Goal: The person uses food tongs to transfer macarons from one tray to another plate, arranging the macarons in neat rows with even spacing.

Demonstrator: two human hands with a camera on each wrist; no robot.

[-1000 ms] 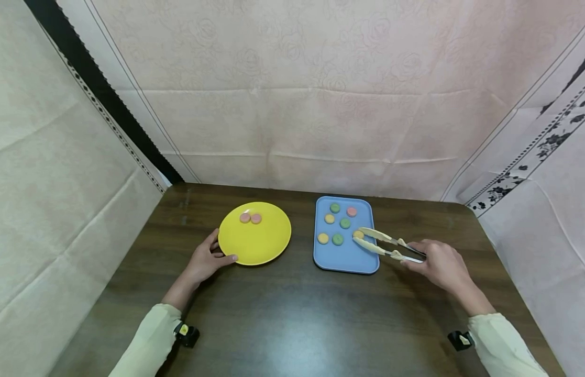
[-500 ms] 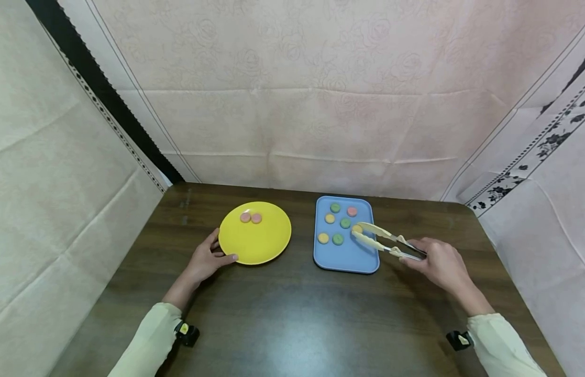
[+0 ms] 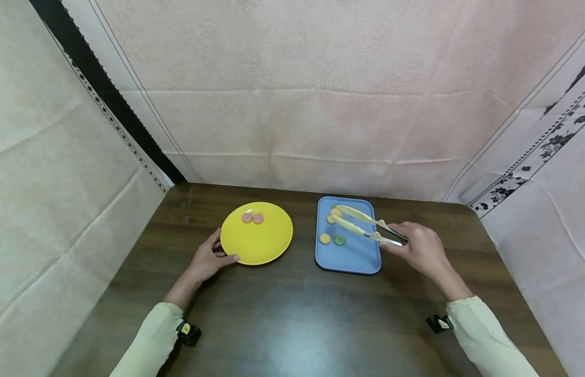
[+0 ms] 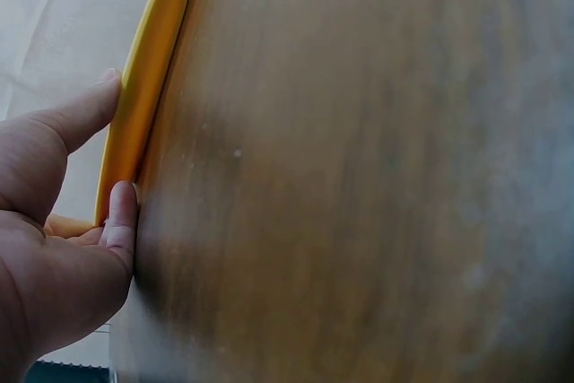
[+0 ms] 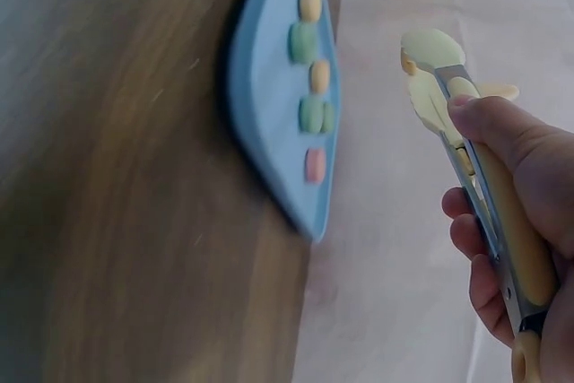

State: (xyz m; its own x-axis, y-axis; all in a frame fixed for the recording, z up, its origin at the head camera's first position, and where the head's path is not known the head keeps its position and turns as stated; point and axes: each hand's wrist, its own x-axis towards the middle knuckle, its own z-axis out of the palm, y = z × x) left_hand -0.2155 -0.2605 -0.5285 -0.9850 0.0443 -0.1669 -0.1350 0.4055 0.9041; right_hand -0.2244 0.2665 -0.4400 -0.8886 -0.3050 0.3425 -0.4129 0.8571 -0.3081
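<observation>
My left hand (image 3: 207,262) holds the near-left rim of a round yellow plate (image 3: 259,243). In the left wrist view the thumb presses the plate's upper side, with fingers under its edge. Two pink macaron-like discs (image 3: 257,219) lie toward the plate's back. My right hand (image 3: 421,248) grips cream-tipped metal tongs (image 3: 391,234). A yellow macaron-like disc (image 3: 336,212) is pinched between the tips, raised over the blue tray (image 3: 349,262). In the right wrist view, green discs (image 5: 303,43), yellow discs (image 5: 310,3) and a pink disc (image 5: 315,165) lie on the tray.
Both plate and tray stand on a dark wooden table (image 3: 292,314), the plate left of the tray with a gap of bare wood between. Pale patterned cloth (image 3: 292,125) hangs behind the table and along both sides.
The right hand and tongs have moved left and toward the back, lifting the yellow disc from the tray's right side. The left hand still holds the plate in the same place.
</observation>
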